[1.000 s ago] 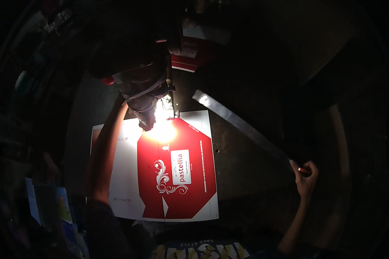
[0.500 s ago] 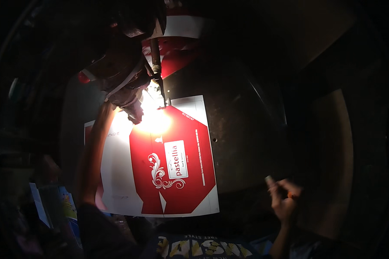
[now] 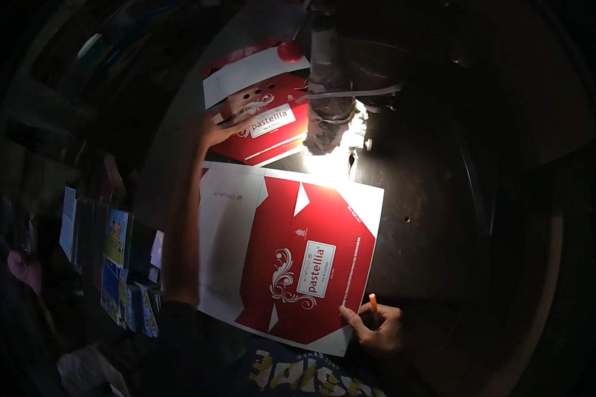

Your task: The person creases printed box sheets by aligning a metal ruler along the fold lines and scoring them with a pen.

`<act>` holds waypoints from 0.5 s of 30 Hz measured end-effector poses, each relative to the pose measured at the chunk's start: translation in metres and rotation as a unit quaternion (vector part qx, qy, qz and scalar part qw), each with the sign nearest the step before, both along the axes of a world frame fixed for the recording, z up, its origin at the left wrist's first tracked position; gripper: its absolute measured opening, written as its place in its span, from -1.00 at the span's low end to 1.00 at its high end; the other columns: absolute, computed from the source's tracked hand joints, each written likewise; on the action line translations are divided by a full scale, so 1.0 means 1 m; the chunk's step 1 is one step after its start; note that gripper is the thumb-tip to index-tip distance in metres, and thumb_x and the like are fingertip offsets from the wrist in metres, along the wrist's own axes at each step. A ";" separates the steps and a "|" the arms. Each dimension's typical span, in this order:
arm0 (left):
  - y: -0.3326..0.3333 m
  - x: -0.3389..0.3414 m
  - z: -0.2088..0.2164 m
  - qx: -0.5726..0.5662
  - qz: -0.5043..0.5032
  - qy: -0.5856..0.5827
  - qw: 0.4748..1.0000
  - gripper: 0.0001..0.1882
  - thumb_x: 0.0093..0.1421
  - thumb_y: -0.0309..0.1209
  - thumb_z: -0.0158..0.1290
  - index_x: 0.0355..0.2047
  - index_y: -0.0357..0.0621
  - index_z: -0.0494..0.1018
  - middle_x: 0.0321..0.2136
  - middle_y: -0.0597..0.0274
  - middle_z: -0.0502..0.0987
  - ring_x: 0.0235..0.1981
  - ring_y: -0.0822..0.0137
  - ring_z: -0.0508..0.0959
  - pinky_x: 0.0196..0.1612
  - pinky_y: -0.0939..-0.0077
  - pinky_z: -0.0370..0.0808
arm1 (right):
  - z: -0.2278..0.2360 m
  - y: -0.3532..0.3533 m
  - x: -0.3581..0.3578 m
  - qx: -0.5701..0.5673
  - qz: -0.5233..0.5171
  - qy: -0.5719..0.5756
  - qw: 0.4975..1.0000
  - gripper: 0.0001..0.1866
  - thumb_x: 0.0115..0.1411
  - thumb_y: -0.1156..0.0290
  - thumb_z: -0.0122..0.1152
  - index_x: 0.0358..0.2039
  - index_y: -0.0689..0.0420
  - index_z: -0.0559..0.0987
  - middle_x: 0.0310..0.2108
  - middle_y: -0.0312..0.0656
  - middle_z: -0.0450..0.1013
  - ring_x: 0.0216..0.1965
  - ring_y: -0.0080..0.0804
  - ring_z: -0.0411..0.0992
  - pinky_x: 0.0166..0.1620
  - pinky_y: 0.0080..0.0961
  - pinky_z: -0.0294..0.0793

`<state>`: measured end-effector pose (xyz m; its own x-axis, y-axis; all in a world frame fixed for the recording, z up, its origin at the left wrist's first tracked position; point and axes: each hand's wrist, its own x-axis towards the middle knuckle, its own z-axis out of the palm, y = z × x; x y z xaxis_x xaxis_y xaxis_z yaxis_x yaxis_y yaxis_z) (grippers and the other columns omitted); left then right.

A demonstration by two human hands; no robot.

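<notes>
A large printed sheet [image 3: 228,291], white with a red box outline and white scrollwork, lies in front of me. My right hand [image 3: 381,329] is at its near right edge, thumb and finger touching the red print. An orange stick-like thing [image 3: 373,303] stands up from between that hand's curled fingers. Beyond the sheet my left hand [image 3: 220,131] reaches out with fingers stretched over another red printed piece [image 3: 275,140]. Whether it grips that piece I cannot make out. A wrapped machine head [image 3: 329,126] with a bright lamp [image 3: 356,135] hangs over the large sheet's far edge.
The dark work table [image 3: 417,258] has a small hole at the right. Colourful printed cartons or booklets [image 3: 117,235] are at the left. A red ball-shaped knob [image 3: 289,51] sits near the machine, above a white strip [image 3: 238,78]. Much of the surroundings is dark.
My left hand has gone from beside the machine head to the far red piece. My right hand has come in to the large sheet's edge. The whole view has shifted.
</notes>
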<state>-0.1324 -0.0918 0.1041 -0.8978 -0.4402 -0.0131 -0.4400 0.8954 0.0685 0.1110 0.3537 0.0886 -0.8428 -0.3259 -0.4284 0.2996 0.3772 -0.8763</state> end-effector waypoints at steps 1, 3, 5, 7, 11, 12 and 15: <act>0.001 -0.015 -0.010 0.005 0.026 -0.037 0.999 0.25 -0.14 0.50 0.19 0.27 -0.35 0.29 0.16 -0.23 0.45 0.17 -0.05 0.50 0.23 0.28 0.43 | -0.006 -0.003 0.003 -0.008 0.000 -0.019 1.000 -0.78 0.23 0.35 0.38 -0.44 0.24 0.63 -0.51 -0.15 0.62 -0.54 -0.54 0.57 -0.42 -0.56 0.53; 0.008 -0.030 -0.021 0.020 0.054 -0.068 0.996 0.28 -0.18 0.47 0.26 0.29 -0.34 0.26 0.18 -0.22 0.44 0.19 -0.04 0.47 0.25 0.29 0.40 | -0.021 -0.007 0.003 -0.072 -0.018 0.024 0.997 -0.79 0.23 0.38 0.37 -0.38 0.28 0.60 -0.48 -0.15 0.61 -0.53 -0.58 0.56 -0.43 -0.59 0.53; 0.010 -0.027 -0.021 0.022 0.010 0.033 0.999 0.19 -0.16 0.36 0.32 0.26 -0.34 0.31 0.17 -0.15 0.47 0.16 0.02 0.49 0.25 0.29 0.38 | -0.018 -0.009 0.003 -0.097 0.000 0.006 0.995 -0.81 0.26 0.43 0.32 -0.26 0.30 0.56 -0.40 -0.13 0.61 -0.46 -0.60 0.58 -0.39 -0.59 0.57; 0.013 -0.019 -0.015 0.017 -0.034 0.131 0.991 0.11 -0.14 0.24 0.38 0.23 -0.34 0.35 0.15 -0.09 0.49 0.13 0.08 0.51 0.26 0.29 0.37 | -0.014 -0.008 0.007 -0.117 -0.003 -0.003 0.993 -0.83 0.28 0.45 0.30 -0.26 0.31 0.55 -0.39 -0.13 0.61 -0.43 -0.59 0.58 -0.39 -0.59 0.57; 0.016 0.022 0.038 0.261 0.040 0.247 0.932 -0.40 0.03 -0.06 0.34 -0.03 -0.21 0.59 -0.02 0.08 0.62 -0.01 0.29 0.56 0.16 0.34 0.39 | -0.023 -0.012 0.006 -0.164 -0.001 0.016 0.986 -0.85 0.33 0.48 0.21 -0.27 0.32 0.51 -0.39 -0.09 0.59 -0.40 -0.58 0.58 -0.36 -0.60 0.58; 0.034 0.054 0.066 0.291 0.046 0.338 0.894 -0.53 0.08 -0.12 0.31 -0.08 -0.14 0.64 -0.07 0.12 0.65 -0.06 0.34 0.58 0.13 0.35 0.40 | -0.022 -0.010 0.010 -0.183 -0.004 0.002 0.983 -0.85 0.34 0.47 0.19 -0.27 0.32 0.49 -0.40 -0.08 0.59 -0.41 -0.57 0.58 -0.35 -0.61 0.58; -0.009 0.131 0.065 0.358 -0.200 0.452 0.792 -0.57 0.15 -0.27 0.33 -0.02 -0.22 0.59 -0.13 0.10 0.61 -0.10 0.32 0.60 -0.14 0.43 0.56 | -0.024 -0.006 0.017 -0.147 -0.007 0.003 0.989 -0.84 0.34 0.46 0.20 -0.29 0.30 0.47 -0.43 -0.06 0.60 -0.44 -0.50 0.60 -0.38 -0.55 0.60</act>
